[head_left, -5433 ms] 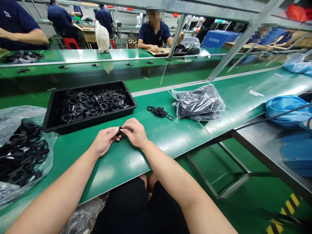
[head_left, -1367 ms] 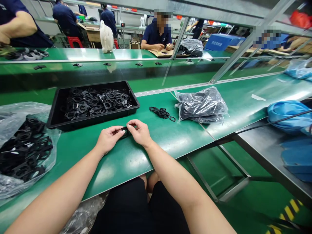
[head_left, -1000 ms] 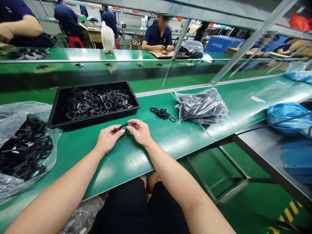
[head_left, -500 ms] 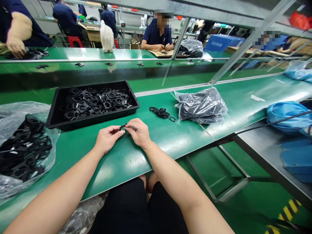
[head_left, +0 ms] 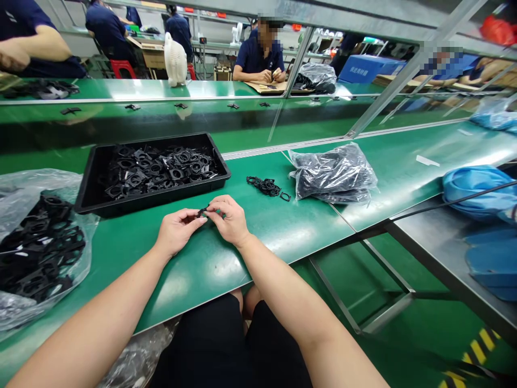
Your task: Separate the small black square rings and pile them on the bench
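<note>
Between my two hands is a small black plastic part [head_left: 201, 212], mostly covered by fingers. My left hand [head_left: 176, 230] pinches its left end, and my right hand [head_left: 229, 220] pinches the other end between thumb and fingers. Just behind them stands a black tray [head_left: 161, 194] heaped with black plastic frames [head_left: 155, 170] that have round openings. To the right of my right hand lies a small pile of thin black rings [head_left: 264, 186], with a single ring [head_left: 285, 197] apart from it.
At the left, an open clear bag [head_left: 86, 237] holds black parts. A filled plastic bag [head_left: 333, 171] lies right of the rings. Beyond is a conveyor [head_left: 218, 118] carrying small black pieces. Several co-workers sit across from me; a metal post [head_left: 412, 70] slants at right.
Both my hands stay almost in place with the black part between them. Across the conveyor at far left, a co-worker's hand has lifted away from a pile of black parts.
</note>
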The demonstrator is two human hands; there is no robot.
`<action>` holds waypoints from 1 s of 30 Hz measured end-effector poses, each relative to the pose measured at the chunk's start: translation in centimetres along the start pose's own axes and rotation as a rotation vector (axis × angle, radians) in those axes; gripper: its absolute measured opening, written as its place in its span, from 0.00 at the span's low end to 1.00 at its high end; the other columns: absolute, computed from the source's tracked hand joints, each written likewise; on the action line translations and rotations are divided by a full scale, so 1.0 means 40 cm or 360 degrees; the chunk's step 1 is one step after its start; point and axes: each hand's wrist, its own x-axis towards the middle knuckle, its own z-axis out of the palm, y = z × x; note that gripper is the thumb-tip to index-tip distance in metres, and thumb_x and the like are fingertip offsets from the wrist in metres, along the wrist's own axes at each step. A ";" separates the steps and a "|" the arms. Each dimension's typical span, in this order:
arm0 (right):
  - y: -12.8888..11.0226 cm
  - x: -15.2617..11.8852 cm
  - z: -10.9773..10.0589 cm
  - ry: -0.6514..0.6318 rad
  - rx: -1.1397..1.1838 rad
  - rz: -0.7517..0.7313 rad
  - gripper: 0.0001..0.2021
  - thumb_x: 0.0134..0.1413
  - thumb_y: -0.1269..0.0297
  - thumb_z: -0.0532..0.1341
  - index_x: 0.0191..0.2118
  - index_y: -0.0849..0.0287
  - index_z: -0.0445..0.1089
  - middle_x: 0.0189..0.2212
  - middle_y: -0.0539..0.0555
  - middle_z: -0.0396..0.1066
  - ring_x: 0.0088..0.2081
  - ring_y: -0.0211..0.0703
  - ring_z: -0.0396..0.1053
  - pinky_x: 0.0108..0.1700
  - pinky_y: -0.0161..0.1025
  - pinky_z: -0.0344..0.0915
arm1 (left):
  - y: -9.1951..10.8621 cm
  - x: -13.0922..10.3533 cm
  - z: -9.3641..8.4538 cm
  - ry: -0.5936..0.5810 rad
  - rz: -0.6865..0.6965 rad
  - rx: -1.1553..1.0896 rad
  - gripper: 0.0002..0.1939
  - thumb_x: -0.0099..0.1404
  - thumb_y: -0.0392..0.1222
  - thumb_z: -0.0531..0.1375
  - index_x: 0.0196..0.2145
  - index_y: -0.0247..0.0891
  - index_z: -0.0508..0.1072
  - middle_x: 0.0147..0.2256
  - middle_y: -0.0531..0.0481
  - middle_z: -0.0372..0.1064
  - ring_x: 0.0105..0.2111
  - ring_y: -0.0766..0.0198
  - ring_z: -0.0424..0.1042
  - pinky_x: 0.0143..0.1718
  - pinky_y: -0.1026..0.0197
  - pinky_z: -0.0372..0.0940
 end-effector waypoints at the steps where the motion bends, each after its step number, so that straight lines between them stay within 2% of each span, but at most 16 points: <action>1: 0.001 0.000 0.000 0.0000 -0.0003 -0.0009 0.03 0.54 0.65 0.62 0.31 0.56 0.71 0.34 0.53 0.70 0.37 0.39 0.68 0.40 0.37 0.67 | -0.001 0.000 0.000 -0.0006 -0.0002 -0.0006 0.18 0.48 0.49 0.69 0.35 0.37 0.78 0.30 0.49 0.74 0.29 0.63 0.69 0.35 0.59 0.66; 8: 0.000 0.003 -0.002 0.0027 0.0027 -0.0013 0.04 0.52 0.65 0.63 0.28 0.56 0.71 0.32 0.53 0.71 0.36 0.39 0.69 0.41 0.38 0.67 | 0.009 -0.003 0.000 -0.0032 0.0013 0.0027 0.17 0.48 0.49 0.69 0.34 0.37 0.79 0.31 0.48 0.74 0.30 0.62 0.70 0.36 0.58 0.65; 14: -0.003 0.004 -0.005 -0.0038 0.0057 0.0053 0.06 0.53 0.63 0.62 0.28 0.57 0.69 0.31 0.52 0.71 0.36 0.39 0.68 0.41 0.38 0.66 | 0.028 -0.005 -0.003 -0.0024 0.0214 0.0304 0.12 0.53 0.48 0.66 0.33 0.40 0.79 0.31 0.50 0.73 0.31 0.63 0.69 0.35 0.61 0.64; 19: 0.018 -0.001 0.009 0.0017 0.0313 0.0360 0.09 0.50 0.60 0.63 0.36 0.58 0.69 0.30 0.50 0.70 0.31 0.37 0.67 0.33 0.34 0.66 | 0.024 -0.002 -0.005 -0.0034 0.0244 0.0380 0.11 0.54 0.48 0.65 0.33 0.40 0.78 0.31 0.50 0.72 0.32 0.62 0.70 0.36 0.61 0.64; 22: 0.025 0.000 0.014 -0.0009 0.0340 0.0429 0.09 0.52 0.60 0.61 0.36 0.59 0.70 0.32 0.52 0.71 0.33 0.37 0.68 0.33 0.33 0.66 | 0.021 0.000 -0.003 -0.0013 0.0210 0.0335 0.12 0.55 0.48 0.64 0.34 0.40 0.78 0.33 0.49 0.73 0.33 0.62 0.71 0.38 0.60 0.65; 25: 0.023 0.005 0.012 0.0016 0.0420 0.0614 0.13 0.52 0.55 0.60 0.36 0.60 0.70 0.31 0.52 0.71 0.29 0.35 0.68 0.27 0.31 0.65 | 0.024 0.000 -0.003 0.0077 0.0284 0.0389 0.10 0.56 0.47 0.63 0.33 0.40 0.79 0.35 0.48 0.72 0.36 0.61 0.71 0.41 0.59 0.65; 28: 0.019 0.010 0.009 -0.0160 0.0708 0.0910 0.16 0.49 0.52 0.62 0.37 0.61 0.68 0.22 0.48 0.68 0.21 0.33 0.65 0.20 0.29 0.62 | 0.024 0.000 -0.003 0.0107 0.0340 0.0470 0.08 0.55 0.45 0.63 0.32 0.41 0.79 0.36 0.47 0.70 0.39 0.60 0.70 0.41 0.58 0.66; 30: 0.019 0.012 0.009 -0.0250 0.0887 0.1010 0.18 0.45 0.54 0.65 0.38 0.61 0.67 0.19 0.46 0.68 0.19 0.32 0.65 0.19 0.29 0.62 | 0.023 -0.001 -0.002 0.0098 0.0344 0.0373 0.08 0.55 0.43 0.63 0.33 0.40 0.78 0.40 0.46 0.69 0.39 0.60 0.70 0.41 0.58 0.67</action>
